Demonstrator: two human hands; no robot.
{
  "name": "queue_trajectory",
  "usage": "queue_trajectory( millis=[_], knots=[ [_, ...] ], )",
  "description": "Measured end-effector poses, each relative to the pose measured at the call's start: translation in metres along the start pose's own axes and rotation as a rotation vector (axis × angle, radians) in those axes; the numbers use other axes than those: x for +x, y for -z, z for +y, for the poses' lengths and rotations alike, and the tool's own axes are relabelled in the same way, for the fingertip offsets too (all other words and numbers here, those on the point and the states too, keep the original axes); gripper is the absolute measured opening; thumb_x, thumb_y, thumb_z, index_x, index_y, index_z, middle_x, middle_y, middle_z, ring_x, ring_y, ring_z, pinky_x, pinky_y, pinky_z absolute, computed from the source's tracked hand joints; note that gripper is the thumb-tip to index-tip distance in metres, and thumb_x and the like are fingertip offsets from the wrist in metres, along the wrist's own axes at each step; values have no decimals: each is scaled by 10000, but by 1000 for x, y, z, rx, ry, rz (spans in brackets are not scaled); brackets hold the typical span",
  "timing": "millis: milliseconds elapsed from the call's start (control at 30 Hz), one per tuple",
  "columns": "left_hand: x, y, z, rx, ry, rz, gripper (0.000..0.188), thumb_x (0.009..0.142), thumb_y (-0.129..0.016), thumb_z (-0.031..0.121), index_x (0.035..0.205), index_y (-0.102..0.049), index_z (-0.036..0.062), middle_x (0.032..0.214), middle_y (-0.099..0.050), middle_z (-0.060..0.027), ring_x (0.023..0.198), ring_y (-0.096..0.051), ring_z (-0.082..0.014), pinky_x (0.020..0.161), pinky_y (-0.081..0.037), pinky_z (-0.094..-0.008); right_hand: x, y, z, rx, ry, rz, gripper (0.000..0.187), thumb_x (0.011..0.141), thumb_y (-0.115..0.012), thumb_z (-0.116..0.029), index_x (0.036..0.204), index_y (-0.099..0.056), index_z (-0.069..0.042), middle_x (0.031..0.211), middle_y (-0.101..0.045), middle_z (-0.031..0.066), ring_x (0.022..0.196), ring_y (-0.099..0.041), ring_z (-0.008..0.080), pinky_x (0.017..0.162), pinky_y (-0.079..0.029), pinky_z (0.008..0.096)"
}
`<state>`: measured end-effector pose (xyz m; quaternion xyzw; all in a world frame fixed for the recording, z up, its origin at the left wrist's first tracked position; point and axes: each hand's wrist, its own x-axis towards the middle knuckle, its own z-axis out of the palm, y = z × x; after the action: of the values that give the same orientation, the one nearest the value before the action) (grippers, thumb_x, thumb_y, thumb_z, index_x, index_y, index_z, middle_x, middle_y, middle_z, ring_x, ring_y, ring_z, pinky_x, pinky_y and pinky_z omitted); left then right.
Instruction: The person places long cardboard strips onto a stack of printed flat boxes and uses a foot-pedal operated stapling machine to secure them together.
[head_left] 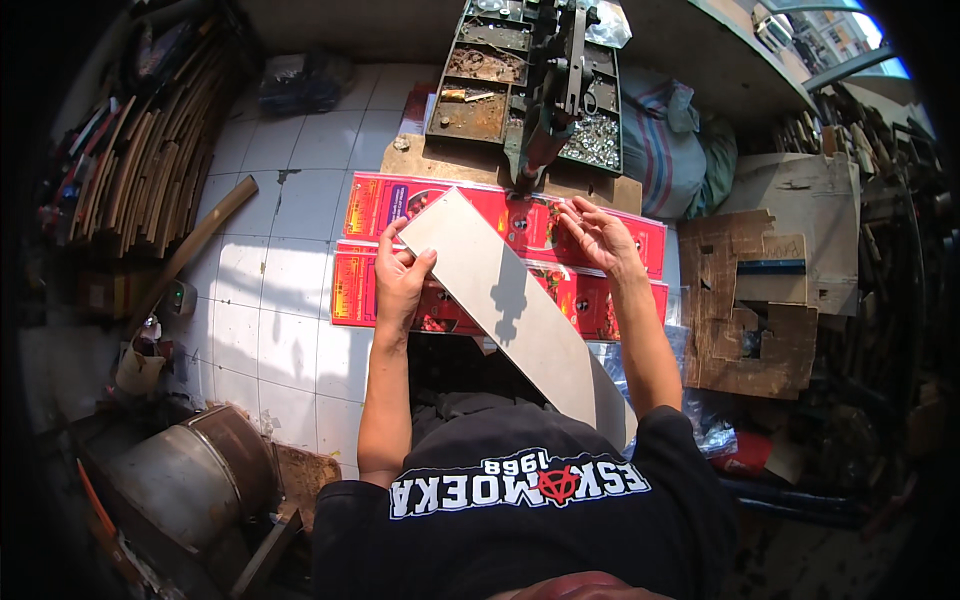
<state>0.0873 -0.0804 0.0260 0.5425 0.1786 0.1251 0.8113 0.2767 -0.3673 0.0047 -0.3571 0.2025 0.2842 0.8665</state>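
Observation:
A long pale strip of board (520, 300) slants from upper left to lower right before me, its lower end near my right upper arm. My left hand (402, 275) grips its upper left end, thumb on top. My right hand (600, 235) is raised beyond the strip, palm partly turned up, fingers loosely bent and apart; no object shows in it. Under the strip lie red printed panels (640, 243) in two rows. Just beyond my right hand stands a dark metal hand press (548, 130), its lower end close above the far panel.
Behind the press sits a compartment tray (468, 115) with small metal parts. Stacked boards (150, 150) lean at far left. A wooden stick (205, 230) lies on white tiles (285, 345). Right are cut brown boards (740, 300) and a sack (655, 150); lower left, a metal drum (195, 470).

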Motion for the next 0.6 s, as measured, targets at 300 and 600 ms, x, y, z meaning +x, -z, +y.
queue_trajectory(
  millis=[300,600],
  knots=[
    [0,2,-1,-3,-2,1,717,887,-664,70,1462,-241,-3,955,-697,-169,772,-709,-173,616,-614,-264,81,-57,-91,-16,202,40,610,926,-350,193,1491,-217,6,1368,-331,320,1136,-574,462,970,-582,425],
    [-2,2,1,-12,-14,-11,704,890,-656,63,1457,-245,-7,963,-699,-173,782,-716,-184,618,-617,-269,88,-45,-67,-81,183,24,574,893,-391,204,1433,-290,37,1324,-418,305,1211,-556,431,959,-585,374]
  ],
)
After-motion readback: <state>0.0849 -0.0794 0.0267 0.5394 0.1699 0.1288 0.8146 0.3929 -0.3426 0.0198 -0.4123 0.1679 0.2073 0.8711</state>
